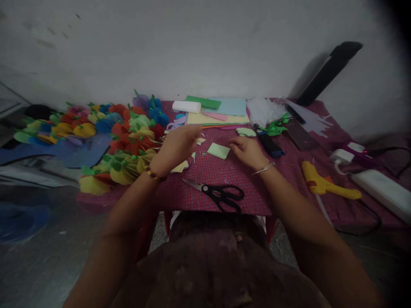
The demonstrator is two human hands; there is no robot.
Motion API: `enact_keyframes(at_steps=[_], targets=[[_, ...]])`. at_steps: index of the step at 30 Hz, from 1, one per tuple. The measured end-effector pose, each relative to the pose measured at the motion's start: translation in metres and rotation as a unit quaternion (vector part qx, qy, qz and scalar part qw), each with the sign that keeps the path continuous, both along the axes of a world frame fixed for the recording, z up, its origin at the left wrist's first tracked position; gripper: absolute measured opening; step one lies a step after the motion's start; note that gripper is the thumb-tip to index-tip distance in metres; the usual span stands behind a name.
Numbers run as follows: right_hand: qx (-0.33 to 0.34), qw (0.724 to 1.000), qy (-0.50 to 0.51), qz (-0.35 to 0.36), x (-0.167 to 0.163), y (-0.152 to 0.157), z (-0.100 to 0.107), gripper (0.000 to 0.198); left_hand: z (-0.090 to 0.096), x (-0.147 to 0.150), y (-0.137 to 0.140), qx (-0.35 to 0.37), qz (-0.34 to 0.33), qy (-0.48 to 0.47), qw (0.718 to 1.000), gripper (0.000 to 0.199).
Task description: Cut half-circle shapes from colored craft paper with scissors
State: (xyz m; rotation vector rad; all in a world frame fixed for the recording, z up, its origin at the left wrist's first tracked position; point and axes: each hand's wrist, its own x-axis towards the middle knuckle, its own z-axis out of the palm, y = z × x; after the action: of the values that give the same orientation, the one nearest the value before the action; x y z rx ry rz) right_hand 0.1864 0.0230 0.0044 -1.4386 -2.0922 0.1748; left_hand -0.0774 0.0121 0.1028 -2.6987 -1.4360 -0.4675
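Note:
My left hand (182,143) is blurred above the left part of the checked cloth, over loose paper scraps; its fingertips are smeared, so I cannot see whether it holds anything. Beside the right edge of a pale green rectangle of paper (218,150), my right hand (246,149) has its fingers curled in towards the thumb. Whatever may be between them is hidden or too small to name. The paper lies flat between both hands. Nearer to me, black-handled scissors (215,192) lie with the blades pointing left. A small stack of cream paper (180,167) rests under my left wrist.
Colourful paper pumpkins (135,132) crowd the left side. At the back are coloured sheets (236,107) and a white roll (186,106). On the right lie green paper leaves (275,128), a dark-handled tool (269,144), a yellow glue gun (324,186) and a white power strip (383,190).

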Motion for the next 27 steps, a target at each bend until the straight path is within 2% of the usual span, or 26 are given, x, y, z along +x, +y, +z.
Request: enact_keyframes(at_steps=[2,5,9,13,18,20,27], targets=[[-0.002,1.000,0.006,-0.016,0.005,0.003,-0.002,0.029,-0.009,0.025,0.021,-0.006,-0.075,-0.004,0.997,0.022],[-0.008,1.000,0.010,-0.015,0.007,0.005,-0.006,0.029,-0.034,0.052,0.049,0.009,-0.131,-0.016,0.991,0.021],[-0.014,1.000,0.016,0.008,0.001,0.003,-0.010,0.029,-0.069,0.061,0.060,0.006,-0.135,0.001,0.991,0.025],[-0.020,0.999,0.018,0.022,-0.004,0.002,-0.011,0.029,-0.090,0.057,0.058,-0.038,-0.141,0.015,0.989,0.027],[-0.023,0.997,-0.002,0.070,-0.002,0.006,-0.020,0.032,-0.095,0.052,0.063,-0.125,-0.172,-0.005,0.977,0.017],[-0.024,0.995,-0.032,0.089,0.000,0.008,-0.023,0.038,-0.094,0.050,0.065,-0.145,-0.173,-0.020,0.974,0.018],[-0.030,0.990,-0.114,0.076,-0.004,0.004,-0.018,0.036,-0.098,0.047,0.072,-0.148,-0.146,-0.036,0.978,0.030]])
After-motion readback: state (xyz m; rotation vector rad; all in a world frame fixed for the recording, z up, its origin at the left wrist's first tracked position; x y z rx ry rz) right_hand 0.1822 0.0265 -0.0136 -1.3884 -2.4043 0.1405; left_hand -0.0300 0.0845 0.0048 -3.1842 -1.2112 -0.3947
